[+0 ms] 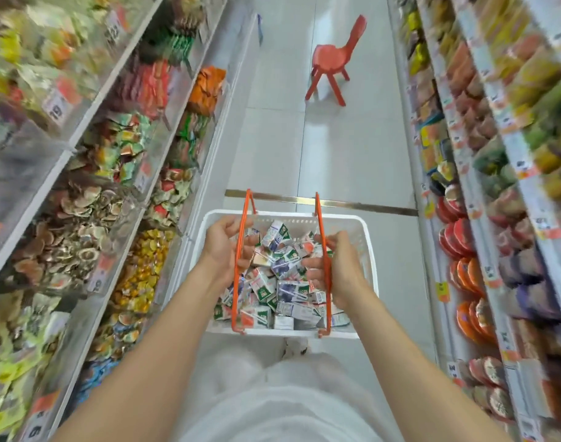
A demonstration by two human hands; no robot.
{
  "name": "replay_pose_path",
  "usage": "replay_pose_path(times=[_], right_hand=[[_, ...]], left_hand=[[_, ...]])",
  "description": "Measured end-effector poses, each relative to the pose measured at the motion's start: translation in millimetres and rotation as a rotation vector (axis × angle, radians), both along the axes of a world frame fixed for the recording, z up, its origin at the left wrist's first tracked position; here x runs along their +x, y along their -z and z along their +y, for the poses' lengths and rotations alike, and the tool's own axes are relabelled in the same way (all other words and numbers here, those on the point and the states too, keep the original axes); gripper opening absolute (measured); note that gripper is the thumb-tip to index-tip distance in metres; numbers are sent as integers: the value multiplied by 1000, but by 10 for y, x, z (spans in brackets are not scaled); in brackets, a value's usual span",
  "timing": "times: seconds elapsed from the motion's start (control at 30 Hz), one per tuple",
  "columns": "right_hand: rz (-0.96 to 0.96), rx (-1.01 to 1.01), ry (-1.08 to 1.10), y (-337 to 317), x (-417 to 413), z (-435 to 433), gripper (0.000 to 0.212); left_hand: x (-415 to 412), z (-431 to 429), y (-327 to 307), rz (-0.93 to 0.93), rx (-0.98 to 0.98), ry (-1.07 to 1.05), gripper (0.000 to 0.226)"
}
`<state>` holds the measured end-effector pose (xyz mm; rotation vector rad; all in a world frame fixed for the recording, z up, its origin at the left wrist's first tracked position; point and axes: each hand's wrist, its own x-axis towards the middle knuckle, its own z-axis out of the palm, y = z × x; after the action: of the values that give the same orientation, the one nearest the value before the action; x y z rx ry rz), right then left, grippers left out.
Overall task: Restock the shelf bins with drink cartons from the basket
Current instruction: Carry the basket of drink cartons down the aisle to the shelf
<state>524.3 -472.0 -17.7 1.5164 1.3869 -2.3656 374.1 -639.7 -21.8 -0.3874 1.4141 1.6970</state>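
Observation:
A white plastic basket (366, 247) with two orange handles sits low in front of me in the aisle, filled with several small drink cartons (285, 269) in white, green and purple. My left hand (223, 247) has its fingers curled around the left orange handle (237, 282). Around the right orange handle (327, 301), the fingers of my right hand (341, 269) curl the same way. Both handles stand upright. Shelf bins (135, 275) with clear fronts line the left side, holding wrapped snacks.
Shelves of packaged goods (473, 237) run along the right side too. The tiled aisle floor (304, 148) stretches ahead, with a small red chair (334, 59) standing in it. A metal strip (352, 204) crosses the floor just beyond the basket. My shoe (294, 347) shows below it.

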Motion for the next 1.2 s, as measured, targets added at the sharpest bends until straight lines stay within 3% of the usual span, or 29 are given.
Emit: replay_pose_path(times=[0.27,0.43,0.7,1.03,1.2], right_hand=[[64,-9,-37,-85,-2248,1634,54],[-2,70,-49,-130,-3677,2582,47],[49,95,-16,-204,-5796,4111,46],[9,123,-274,38,-8615,6228,34],[-37,246,-463,-52,-10001,7086,30]], left_hand=[[-2067,1558,62,-20,99,-152,39],[-3407,2489,39,-31,89,-117,34],[-5632,4056,-120,3,77,-93,35],[-8157,6091,168,0,-16,-244,37],[-9165,6918,187,-69,-15,-387,28]])
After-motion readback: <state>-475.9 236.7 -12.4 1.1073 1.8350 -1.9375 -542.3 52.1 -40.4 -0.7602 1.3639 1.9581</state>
